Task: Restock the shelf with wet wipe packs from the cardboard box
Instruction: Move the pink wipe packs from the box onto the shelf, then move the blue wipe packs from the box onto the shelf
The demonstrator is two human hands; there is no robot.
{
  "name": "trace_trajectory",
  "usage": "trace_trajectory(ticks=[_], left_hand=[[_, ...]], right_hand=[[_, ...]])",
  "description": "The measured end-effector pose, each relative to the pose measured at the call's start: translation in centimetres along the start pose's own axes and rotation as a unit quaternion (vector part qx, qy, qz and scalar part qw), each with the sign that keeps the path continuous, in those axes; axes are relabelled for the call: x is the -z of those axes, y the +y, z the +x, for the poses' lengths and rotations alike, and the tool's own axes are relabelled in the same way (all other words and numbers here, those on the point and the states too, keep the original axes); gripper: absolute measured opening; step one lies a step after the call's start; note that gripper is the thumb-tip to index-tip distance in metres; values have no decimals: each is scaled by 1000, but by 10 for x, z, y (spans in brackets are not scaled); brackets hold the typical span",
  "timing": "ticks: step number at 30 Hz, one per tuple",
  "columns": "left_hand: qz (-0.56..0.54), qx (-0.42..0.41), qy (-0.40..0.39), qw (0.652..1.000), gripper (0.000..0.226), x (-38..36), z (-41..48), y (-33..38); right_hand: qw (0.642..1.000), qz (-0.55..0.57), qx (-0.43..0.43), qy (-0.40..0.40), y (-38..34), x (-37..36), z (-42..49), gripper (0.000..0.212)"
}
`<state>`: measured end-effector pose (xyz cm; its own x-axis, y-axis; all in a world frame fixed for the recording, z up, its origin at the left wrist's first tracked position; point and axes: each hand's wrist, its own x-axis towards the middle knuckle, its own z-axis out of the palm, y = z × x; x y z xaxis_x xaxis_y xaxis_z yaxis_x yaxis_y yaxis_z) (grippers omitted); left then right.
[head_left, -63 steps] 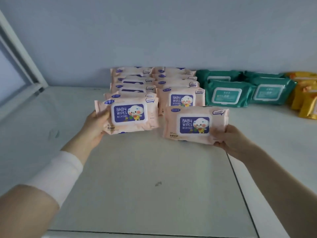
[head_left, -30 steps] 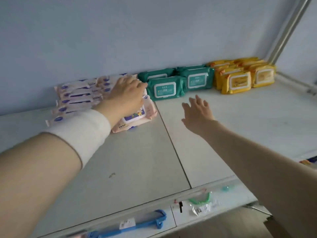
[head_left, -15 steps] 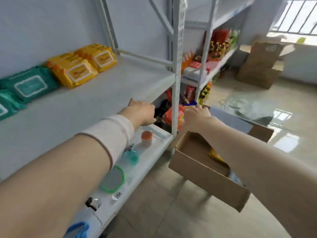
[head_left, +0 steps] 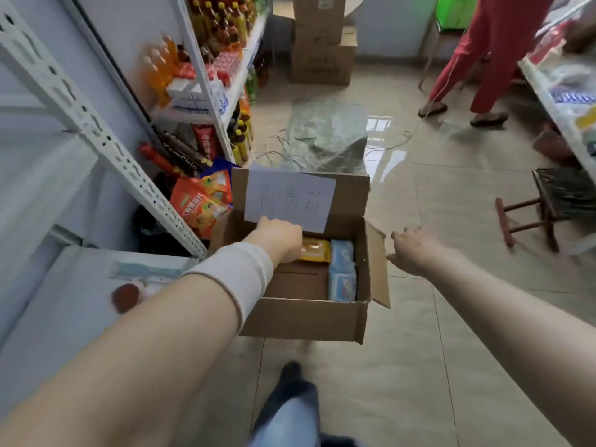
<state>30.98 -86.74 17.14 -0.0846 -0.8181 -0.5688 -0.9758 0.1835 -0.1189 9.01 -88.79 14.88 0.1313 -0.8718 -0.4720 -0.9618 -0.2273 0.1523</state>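
Both arms are seen stretched forward and down. The left arm [head_left: 129,333] is shown bare as far as a pale cuff [head_left: 238,275] worn at the wrist. The left hand [head_left: 280,240] is held knuckles up, its fingers bent downward and hidden, so a grip cannot be judged. The right arm [head_left: 500,317] is held bare and well apart from the left, with the right hand [head_left: 416,250] turned palm down, fingers loosely curled, nothing held. One trousered leg [head_left: 290,414] is glimpsed below, blurred.
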Motion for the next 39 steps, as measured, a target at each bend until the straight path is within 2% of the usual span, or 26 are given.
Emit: trace_trajectory(ticks=[7,13,18,22,28,31,33,36,39], left_hand=[[-21,-69,-101,992,46,-38,106,24],[-38,-91,-182,978,49,-73,168,43],[-116,-51,-223,966,49,-106,216,44],[-197,-18,-249,948,48,-152,265,38],[-257,44,-203,944,54,-222,379,33],[-353,46,-156,921,49,-236,427,39],[-406,40,-133,903,50,-239,448,50],[-382,-23,-99,919,52,-236,474,68],[-354,-80,-67,929,57,-235,510,81]], right_hand=[[991,77,-37,-101,-7,-87,44,36],[974,143,-24,-174,-23,-134,76,44],[955,221,-28,-197,-36,-159,118,46],[936,278,-73,-204,-46,-185,162,50],[896,372,-157,-184,-71,-261,263,53],[840,439,-275,-164,-80,-296,290,58],[781,472,-351,-207,-86,-320,291,68],[680,512,-452,-268,-96,-351,286,81],[596,562,-522,-237,-98,-372,301,87]])
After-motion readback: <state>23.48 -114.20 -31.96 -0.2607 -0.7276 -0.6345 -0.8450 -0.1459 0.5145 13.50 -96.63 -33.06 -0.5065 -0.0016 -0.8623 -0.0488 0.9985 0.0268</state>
